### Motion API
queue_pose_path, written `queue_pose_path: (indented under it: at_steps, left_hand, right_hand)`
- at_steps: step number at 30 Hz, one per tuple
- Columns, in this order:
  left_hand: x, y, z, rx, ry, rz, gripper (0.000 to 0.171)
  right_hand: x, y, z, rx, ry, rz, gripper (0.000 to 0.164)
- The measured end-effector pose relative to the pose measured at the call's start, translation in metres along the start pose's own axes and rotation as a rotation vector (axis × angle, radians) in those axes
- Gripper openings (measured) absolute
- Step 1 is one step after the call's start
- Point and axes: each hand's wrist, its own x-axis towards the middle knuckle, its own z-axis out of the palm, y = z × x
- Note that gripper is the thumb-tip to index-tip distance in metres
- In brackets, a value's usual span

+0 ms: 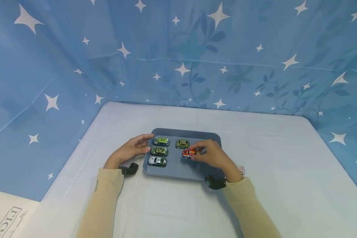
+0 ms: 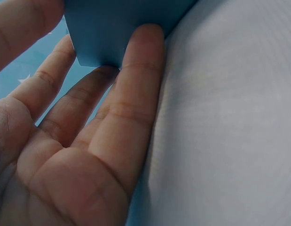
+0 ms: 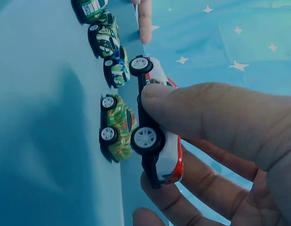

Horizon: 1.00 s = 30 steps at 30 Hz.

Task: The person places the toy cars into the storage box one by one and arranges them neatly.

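My right hand [image 1: 212,154] pinches a red and white toy car [image 3: 159,117] between thumb and fingers, above the right part of a blue-grey tray [image 1: 178,172]. Just beyond it a camouflage toy car [image 1: 182,144] stands on the tray. Three more toy cars form a column at the tray's left side: a yellow-green one [image 1: 161,141], a green camouflage one [image 1: 159,151] and a white and green one [image 1: 157,161]. Against the tray's left edge rests my left hand [image 1: 132,149], its fingers extended; in the left wrist view its fingertips touch the tray's outer wall [image 2: 103,33].
A white cloth [image 1: 285,172] covers the table under the tray. Behind it hangs a blue curtain [image 1: 166,39] with white stars. Printed paper or card [image 1: 9,215] lies at the lower left. A small patterned object [image 1: 241,169] shows partly beside my right wrist.
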Motion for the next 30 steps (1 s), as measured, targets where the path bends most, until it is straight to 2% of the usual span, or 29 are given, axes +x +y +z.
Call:
queue_pose_path:
  at_steps: [7, 14, 23, 30]
  left_hand:
    - [0.0, 0.003, 0.001, -0.017, 0.002, -0.003, 0.067]
    - [-0.001, 0.003, 0.001, -0.023, 0.006, -0.003, 0.067]
    - [-0.002, 0.003, 0.0, -0.018, 0.01, 0.0, 0.067]
    - [-0.001, 0.004, 0.0, -0.015, 0.008, -0.004, 0.068]
  right_hand:
    - [0.006, -0.009, 0.003, -0.024, -0.008, 0.051, 0.025]
    - [0.015, -0.018, 0.003, -0.057, -0.02, 0.142, 0.028]
    - [0.031, -0.03, 0.006, -0.14, -0.081, 0.25, 0.027]
    - [0.039, -0.03, 0.01, -0.165, -0.118, 0.248, 0.026]
